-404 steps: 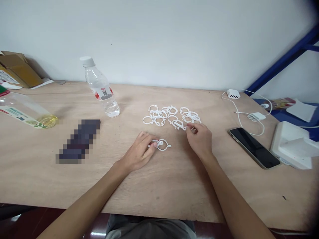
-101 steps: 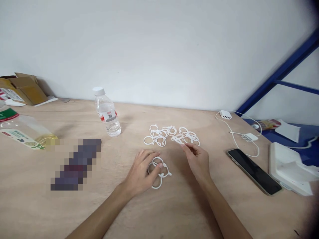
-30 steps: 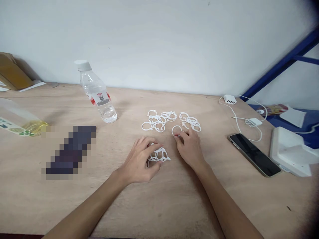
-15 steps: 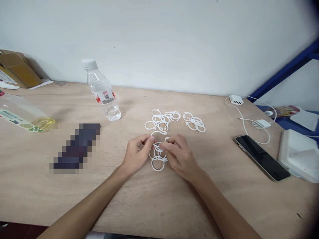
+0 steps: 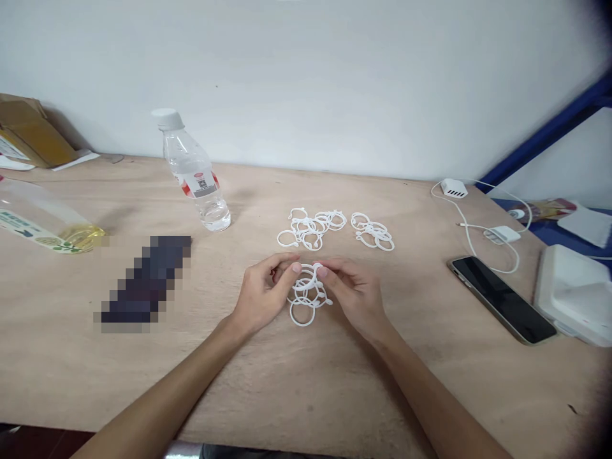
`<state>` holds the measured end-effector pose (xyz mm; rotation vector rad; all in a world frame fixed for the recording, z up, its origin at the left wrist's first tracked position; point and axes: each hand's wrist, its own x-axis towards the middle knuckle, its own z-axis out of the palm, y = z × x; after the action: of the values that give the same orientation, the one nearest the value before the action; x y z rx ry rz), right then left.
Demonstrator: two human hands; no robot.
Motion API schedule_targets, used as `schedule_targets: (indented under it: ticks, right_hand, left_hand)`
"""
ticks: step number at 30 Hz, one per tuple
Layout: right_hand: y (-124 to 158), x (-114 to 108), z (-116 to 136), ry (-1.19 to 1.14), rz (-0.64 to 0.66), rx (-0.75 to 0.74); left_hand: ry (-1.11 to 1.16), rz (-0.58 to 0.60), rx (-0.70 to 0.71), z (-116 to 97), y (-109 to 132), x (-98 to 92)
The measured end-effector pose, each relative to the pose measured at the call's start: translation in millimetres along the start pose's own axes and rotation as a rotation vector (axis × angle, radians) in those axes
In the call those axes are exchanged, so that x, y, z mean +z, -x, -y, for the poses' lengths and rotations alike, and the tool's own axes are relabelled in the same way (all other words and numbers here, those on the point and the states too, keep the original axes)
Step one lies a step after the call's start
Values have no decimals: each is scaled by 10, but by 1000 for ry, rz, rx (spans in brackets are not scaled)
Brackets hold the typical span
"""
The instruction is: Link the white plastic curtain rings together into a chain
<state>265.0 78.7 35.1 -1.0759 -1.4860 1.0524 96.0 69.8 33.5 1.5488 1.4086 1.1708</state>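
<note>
Above a small cluster of white plastic snap rings (image 5: 302, 313), my left hand (image 5: 268, 285) pinches the left side of a white plastic ring (image 5: 306, 268) between thumb and fingers. My right hand (image 5: 356, 290) is closed on the right side of that ring, its thumb pressed near the ring's end. Whether the ring's ends are joined is hidden by my fingers. Just beyond my hands lies a tangled pile of similar rings (image 5: 308, 229), and a smaller pile of rings (image 5: 375, 233) sits to its right.
A water bottle (image 5: 196, 178) stands at the back left. Left of it are a clear bottle with yellow liquid (image 5: 52, 223) and a cardboard box (image 5: 36, 131). A blurred dark item (image 5: 146, 280) lies left. A phone (image 5: 502, 299), white charger (image 5: 454, 188) and white case (image 5: 576, 293) are right.
My right hand has turned and moved slightly right and up, now gripping the ring's right side. The ring that stood open between my hands is now drawn in between both thumbs.
</note>
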Motion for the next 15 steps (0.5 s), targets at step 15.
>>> schedule_targets:
  ticks: [15]
  right_hand:
    - [-23,1,-20,-378,5,274]
  left_hand:
    - [484,225,-70,-46,-4,-20]
